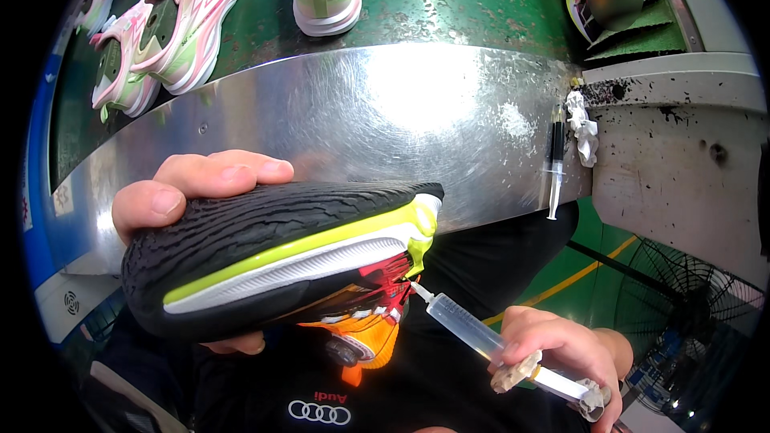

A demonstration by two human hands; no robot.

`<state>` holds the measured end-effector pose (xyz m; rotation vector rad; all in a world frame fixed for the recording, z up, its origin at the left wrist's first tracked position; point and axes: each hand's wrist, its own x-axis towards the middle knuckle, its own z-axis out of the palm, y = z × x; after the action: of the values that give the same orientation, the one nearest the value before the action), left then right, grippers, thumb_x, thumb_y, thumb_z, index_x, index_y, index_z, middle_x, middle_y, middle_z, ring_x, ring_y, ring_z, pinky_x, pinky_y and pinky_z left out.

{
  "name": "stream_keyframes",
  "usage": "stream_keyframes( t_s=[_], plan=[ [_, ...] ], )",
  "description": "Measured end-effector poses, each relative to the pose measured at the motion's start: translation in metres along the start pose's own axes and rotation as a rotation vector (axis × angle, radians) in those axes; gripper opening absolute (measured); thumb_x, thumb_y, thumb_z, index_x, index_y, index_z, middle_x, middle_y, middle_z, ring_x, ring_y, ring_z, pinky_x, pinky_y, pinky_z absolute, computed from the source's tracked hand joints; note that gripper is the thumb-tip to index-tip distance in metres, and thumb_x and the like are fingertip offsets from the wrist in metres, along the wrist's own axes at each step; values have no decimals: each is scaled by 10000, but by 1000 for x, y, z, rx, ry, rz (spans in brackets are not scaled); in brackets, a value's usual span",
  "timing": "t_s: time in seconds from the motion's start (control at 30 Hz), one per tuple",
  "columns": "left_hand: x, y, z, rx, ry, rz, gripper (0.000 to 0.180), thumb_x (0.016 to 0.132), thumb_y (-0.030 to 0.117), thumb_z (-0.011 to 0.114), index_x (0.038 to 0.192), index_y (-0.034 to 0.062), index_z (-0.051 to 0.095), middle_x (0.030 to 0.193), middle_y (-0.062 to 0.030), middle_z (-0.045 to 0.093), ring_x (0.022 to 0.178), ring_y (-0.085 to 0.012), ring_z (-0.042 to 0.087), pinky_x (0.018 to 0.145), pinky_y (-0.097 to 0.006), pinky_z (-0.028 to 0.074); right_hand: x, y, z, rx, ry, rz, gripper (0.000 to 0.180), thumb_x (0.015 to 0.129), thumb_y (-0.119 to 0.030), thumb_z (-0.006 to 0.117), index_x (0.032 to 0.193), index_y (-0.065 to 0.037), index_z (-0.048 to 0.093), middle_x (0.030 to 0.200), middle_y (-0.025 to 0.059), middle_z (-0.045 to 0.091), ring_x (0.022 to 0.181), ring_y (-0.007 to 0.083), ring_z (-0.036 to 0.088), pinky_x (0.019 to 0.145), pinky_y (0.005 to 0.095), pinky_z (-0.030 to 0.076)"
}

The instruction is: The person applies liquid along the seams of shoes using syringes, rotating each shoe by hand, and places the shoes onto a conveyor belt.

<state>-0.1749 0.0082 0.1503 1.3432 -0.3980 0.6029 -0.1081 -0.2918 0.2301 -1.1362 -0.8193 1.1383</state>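
Observation:
My left hand point(196, 188) grips a running shoe point(297, 261), turned with its black ridged sole up and facing away from me. Its sidewall is bright yellow-green and white, the upper red, black and orange. Fingers lie over the sole, and the thumb is underneath. My right hand point(565, 345) holds a clear plastic syringe point(469, 325), partly wrapped in crumpled whitish material at the flange and plunger end. The thin tip touches or nearly touches the red upper beside the yellow-green sidewall. How much fluid the barrel holds is hard to make out.
A metal ledge point(321, 112) edges a green belt point(449, 0) carrying several pink, white and green shoes point(192, 24). At the ledge's right end lie a dark-filled syringe point(557, 152) and crumpled white tissue point(582, 132). A black fan point(682, 297) stands at lower right.

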Motion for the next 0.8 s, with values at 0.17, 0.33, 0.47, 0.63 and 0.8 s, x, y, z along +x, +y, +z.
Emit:
stream_keyframes(
  t_s=[0.17, 0.33, 0.47, 0.63, 0.8],
  plan=[
    [-2, 1, -1, 15, 22, -33, 703, 786, 371, 707, 1288, 76, 314, 1175, -156, 441, 1095, -320, 515, 885, -481, 520, -8, 5, 10, 136, 143, 42, 954, 637, -643, 679, 1239, 56, 434, 1091, 195, 548, 949, 238, 526, 746, 295, 369],
    [3, -3, -7, -50, -35, -7, 763, 727, 361, 768, 1293, 84, 338, 1180, -170, 458, 1085, -342, 519, 906, -454, 495, -2, 1, 1, -4, -7, -2, 1066, 571, -672, 713, 1237, 92, 383, 1029, 139, 540, 880, 209, 478, 785, 315, 354],
    [5, -2, -13, -87, -104, 17, 809, 674, 327, 814, 1296, 82, 359, 1192, -192, 472, 1085, -364, 520, 924, -447, 459, 1, 5, -4, 6, -34, -7, 1068, 570, -673, 713, 1238, 91, 382, 1028, 138, 542, 883, 210, 477, 785, 316, 354],
    [9, -6, -13, -172, -31, 1, 826, 649, 292, 822, 1292, 64, 356, 1189, -208, 481, 1063, -389, 520, 888, -459, 479, 2, 5, -1, -19, -25, -45, 1075, 572, -689, 701, 1244, 86, 379, 1017, 138, 546, 877, 209, 477, 783, 320, 351],
    [3, -16, -30, -129, 187, -118, 926, 606, 295, 850, 1297, -7, 312, 1187, -267, 491, 1041, -366, 555, 886, -438, 486, -3, 35, 2, 105, 51, -129, 1006, 608, -653, 698, 1251, 60, 398, 1055, 169, 554, 908, 218, 513, 779, 310, 350]
  ],
)
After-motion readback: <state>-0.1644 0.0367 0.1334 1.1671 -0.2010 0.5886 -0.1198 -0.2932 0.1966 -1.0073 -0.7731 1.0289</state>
